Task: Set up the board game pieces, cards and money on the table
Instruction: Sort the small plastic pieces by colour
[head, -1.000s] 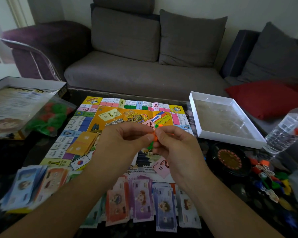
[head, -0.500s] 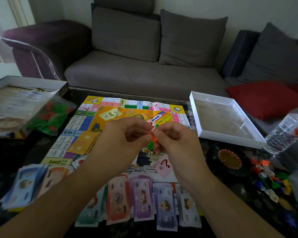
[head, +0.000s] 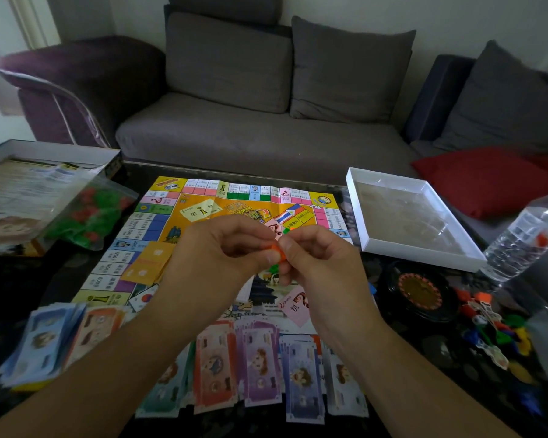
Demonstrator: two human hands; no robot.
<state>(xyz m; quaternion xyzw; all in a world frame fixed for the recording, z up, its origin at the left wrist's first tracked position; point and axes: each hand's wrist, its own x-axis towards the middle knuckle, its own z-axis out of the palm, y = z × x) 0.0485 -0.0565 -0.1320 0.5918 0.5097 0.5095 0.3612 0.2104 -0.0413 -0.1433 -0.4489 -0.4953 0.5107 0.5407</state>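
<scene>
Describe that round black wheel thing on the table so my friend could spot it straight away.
Start at the colourful game board on the dark table and look off its right edge, just below the empty white box tray. There lies the roulette wheel, a black disc with a gold centre. Unlike the small coloured pawns scattered to its right, it is one large, dark, round thing.

A grey sofa [head: 250, 137] fills the upper frame, a red cushion [head: 487, 181] at right, a clear water bottle [head: 525, 238] at right edge.

Grey sofa [head: 266, 134] against a pale wall [head: 456, 14], red cushion [head: 484, 180] at right, dim light.
</scene>
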